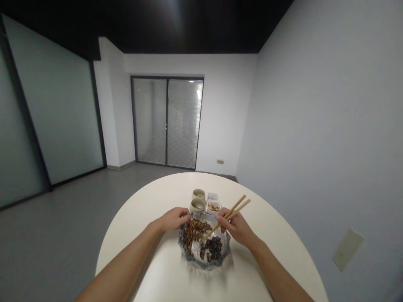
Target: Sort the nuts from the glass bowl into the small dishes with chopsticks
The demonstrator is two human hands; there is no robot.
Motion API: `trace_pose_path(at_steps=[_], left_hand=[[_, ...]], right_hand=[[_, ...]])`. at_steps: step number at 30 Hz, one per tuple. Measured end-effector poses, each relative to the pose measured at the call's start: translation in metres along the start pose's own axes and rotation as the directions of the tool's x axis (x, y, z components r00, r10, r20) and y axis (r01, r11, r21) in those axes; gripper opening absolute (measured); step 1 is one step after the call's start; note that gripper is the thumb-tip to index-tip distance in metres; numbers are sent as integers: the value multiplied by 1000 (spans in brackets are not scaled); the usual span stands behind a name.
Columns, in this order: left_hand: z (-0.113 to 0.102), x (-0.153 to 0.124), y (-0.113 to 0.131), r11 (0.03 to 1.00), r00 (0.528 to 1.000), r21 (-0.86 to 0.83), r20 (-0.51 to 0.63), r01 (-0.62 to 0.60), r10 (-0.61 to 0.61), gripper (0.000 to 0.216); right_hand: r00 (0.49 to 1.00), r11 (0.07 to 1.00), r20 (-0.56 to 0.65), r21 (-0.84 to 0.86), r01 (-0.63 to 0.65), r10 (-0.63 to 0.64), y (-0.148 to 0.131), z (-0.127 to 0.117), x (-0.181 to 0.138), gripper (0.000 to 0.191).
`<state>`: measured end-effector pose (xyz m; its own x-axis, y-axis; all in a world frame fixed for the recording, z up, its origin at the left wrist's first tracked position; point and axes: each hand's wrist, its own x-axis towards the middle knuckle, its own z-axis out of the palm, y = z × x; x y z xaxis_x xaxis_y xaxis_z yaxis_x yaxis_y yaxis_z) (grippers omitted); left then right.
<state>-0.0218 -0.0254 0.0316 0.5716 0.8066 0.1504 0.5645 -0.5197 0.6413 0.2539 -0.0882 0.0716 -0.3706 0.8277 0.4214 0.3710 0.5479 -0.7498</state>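
Observation:
A clear glass bowl with a wavy rim sits on the round white table. It holds striped brown seeds and dark beans. My right hand is closed on a pair of wooden chopsticks, whose tips reach down into the bowl between the two piles. My left hand rests on the bowl's far left rim with its fingers curled around the edge.
Behind the bowl stand two small round cups and two white square dishes, one holding light nuts. A grey wall runs close on the right. Glass sliding doors lie beyond the table.

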Motion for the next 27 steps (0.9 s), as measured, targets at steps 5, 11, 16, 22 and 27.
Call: trace_pose_path(at_steps=[5, 11, 16, 22, 27], left_hand=[[-1, 1, 1, 999, 1000, 34, 3, 5, -5, 36], [-1, 0, 2, 1000, 1000, 25, 10, 5, -6, 35], [0, 0, -1, 1000, 1000, 17, 1, 0, 0, 34], [1, 0, -2, 1000, 1000, 6, 2, -17, 17, 36], [1, 0, -3, 1000, 1000, 3, 2, -9, 9, 35]], right_hand=[[1000, 1000, -6, 10, -3, 3, -1, 0, 0, 40], [999, 998, -15, 50, -29, 30, 4, 0, 1, 39], [1000, 997, -13, 67, -27, 28, 8, -2, 1, 39], [1000, 999, 11, 40, -23, 22, 7, -2, -1, 37], [1000, 1000, 12, 11, -12, 11, 2, -4, -1, 37]])
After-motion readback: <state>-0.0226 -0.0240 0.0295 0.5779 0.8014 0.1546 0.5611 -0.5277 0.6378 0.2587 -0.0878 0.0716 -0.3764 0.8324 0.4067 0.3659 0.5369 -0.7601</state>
